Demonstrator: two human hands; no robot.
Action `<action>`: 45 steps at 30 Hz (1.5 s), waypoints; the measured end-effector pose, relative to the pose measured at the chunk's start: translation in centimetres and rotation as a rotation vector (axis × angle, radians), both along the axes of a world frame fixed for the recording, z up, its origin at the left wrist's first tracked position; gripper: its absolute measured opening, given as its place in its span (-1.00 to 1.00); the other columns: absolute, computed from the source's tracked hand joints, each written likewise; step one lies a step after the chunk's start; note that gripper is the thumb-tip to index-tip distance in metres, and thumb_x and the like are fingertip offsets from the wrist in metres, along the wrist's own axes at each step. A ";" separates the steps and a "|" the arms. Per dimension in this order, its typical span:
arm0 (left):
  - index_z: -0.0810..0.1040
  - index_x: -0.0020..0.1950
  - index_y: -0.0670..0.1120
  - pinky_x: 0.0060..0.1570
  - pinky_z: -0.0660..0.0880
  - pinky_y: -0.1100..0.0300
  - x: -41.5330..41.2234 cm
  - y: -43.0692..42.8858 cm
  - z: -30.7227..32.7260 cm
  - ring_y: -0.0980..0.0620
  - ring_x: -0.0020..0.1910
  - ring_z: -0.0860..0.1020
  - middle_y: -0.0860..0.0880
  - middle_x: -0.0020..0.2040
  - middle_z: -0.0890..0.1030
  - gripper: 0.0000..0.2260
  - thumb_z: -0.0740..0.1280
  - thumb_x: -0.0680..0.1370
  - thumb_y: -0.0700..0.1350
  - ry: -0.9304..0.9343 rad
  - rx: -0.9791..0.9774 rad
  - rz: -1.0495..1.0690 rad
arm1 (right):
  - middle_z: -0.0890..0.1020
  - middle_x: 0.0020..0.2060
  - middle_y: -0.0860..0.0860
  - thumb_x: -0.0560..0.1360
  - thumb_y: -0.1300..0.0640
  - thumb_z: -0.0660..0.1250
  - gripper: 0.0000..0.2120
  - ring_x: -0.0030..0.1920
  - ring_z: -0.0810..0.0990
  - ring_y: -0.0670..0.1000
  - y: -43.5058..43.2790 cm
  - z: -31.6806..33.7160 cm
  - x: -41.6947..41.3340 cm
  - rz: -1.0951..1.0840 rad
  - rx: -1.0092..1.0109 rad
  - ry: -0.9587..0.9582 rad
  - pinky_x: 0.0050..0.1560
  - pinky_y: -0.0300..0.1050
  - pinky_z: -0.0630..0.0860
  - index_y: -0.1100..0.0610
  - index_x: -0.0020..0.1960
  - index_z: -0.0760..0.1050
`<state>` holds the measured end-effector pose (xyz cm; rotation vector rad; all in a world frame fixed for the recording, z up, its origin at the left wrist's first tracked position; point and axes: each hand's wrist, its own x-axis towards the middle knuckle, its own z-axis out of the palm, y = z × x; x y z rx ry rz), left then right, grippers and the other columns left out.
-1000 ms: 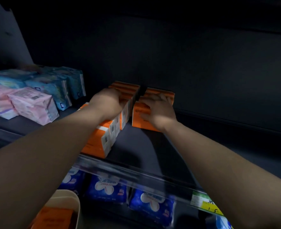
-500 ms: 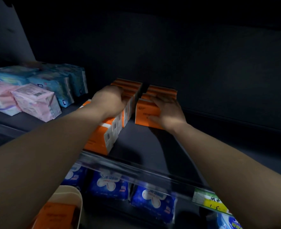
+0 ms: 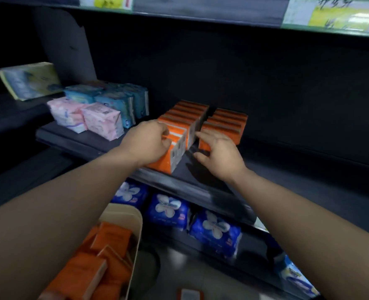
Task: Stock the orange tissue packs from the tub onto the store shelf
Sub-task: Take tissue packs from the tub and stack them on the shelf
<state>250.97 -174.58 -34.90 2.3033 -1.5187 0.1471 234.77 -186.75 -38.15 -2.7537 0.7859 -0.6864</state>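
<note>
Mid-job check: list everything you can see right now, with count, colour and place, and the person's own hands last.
Orange tissue packs on the shelf: two rows, exact count unclear, orange with white ends, middle of the dark shelf.
Orange tissue packs in the tub: several, orange, bottom left.
Cream plastic tub: one, below the shelf.
Pink soft packs: at least two, shelf left.
Light blue soft packs: several, behind the pink ones.
Pale yellow tissue pack: one, far left, tilted.
Dark blue packs with white flowers: at least three, lower shelf.
Left hand: on the left orange row.
Right hand: open, at the front of the right row.
</note>
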 end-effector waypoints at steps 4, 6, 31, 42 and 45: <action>0.58 0.13 -0.06 0.13 0.48 0.01 -0.1 8.3 -0.5 -0.12 0.14 0.54 -0.09 0.12 0.60 -0.75 0.31 0.51 -0.01 0.008 0.043 0.060 | 0.56 0.25 0.08 0.44 0.16 0.37 -0.56 0.28 0.48 0.11 6.1 -0.8 0.7 0.122 0.086 -0.017 0.27 -0.09 0.37 0.13 0.31 0.48; 0.59 0.10 -0.06 0.11 0.48 0.05 0.3 12.7 -1.5 -0.11 0.13 0.54 -0.08 0.11 0.60 -0.77 0.32 0.50 -0.01 0.037 0.079 0.119 | 0.54 0.28 0.05 0.45 0.13 0.37 -0.55 0.30 0.46 0.08 9.2 -1.6 1.3 0.166 0.115 0.034 0.28 -0.12 0.34 0.10 0.34 0.46; 0.40 0.23 0.18 0.05 0.47 0.12 10.1 33.1 -15.9 0.07 -0.03 0.46 0.10 0.11 0.50 -0.70 0.29 0.50 0.03 0.385 0.803 0.239 | 0.60 0.17 -0.07 0.49 0.15 0.32 -0.64 0.13 0.55 0.00 24.9 -15.8 11.5 0.284 0.579 0.354 0.05 -0.23 0.39 -0.09 0.25 0.52; 0.41 0.23 0.12 0.02 0.47 0.10 11.8 32.4 -11.7 0.01 0.00 0.52 0.04 0.08 0.56 -0.67 0.34 0.49 -0.04 0.397 0.577 0.291 | 0.45 0.31 0.10 0.41 0.00 0.43 -0.39 0.31 0.43 0.09 25.4 -21.7 13.4 0.169 0.668 0.582 0.23 -0.15 0.34 0.09 0.40 0.34; 0.38 0.28 0.12 0.00 0.44 0.13 11.9 32.5 -11.8 0.01 0.04 0.52 0.04 0.11 0.55 -0.64 0.33 0.51 -0.02 0.414 0.581 0.315 | 0.41 0.30 0.12 0.32 -0.09 0.49 -0.26 0.30 0.42 0.13 25.6 -22.9 14.0 0.157 0.625 0.630 0.28 -0.02 0.40 0.10 0.39 0.31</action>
